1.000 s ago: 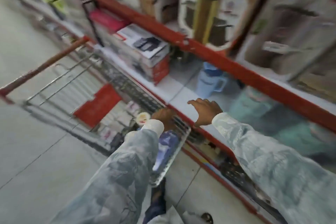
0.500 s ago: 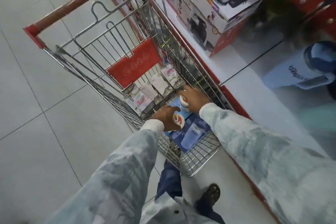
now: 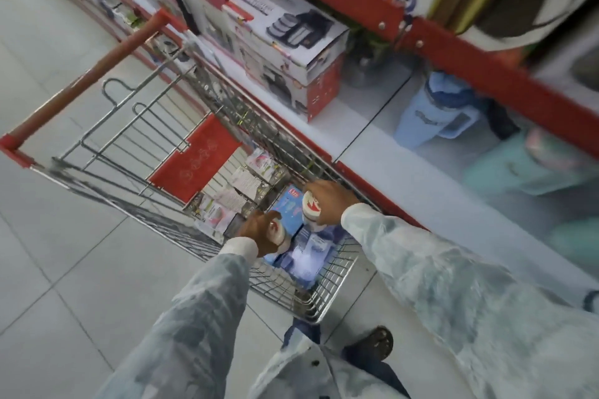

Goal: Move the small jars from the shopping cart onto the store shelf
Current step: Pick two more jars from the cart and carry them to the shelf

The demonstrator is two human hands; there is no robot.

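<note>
Both hands inside the shopping cart, at its near end; left hand with fingers clamped on a small jar with a red-and-white lid; right hand with fingers clamped on a second small jar; blue boxes lie beneath them; store shelf just right of the cart, holding an appliance box and a blue jug.

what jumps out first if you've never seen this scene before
First, the wire shopping cart with its red handle fills the left and centre, parked against the red-edged store shelf. Over its near end, the left hand and the right hand each grip a small jar with a red-and-white lid. On the shelf, a boxed appliance stands left of a pale blue jug.
</note>
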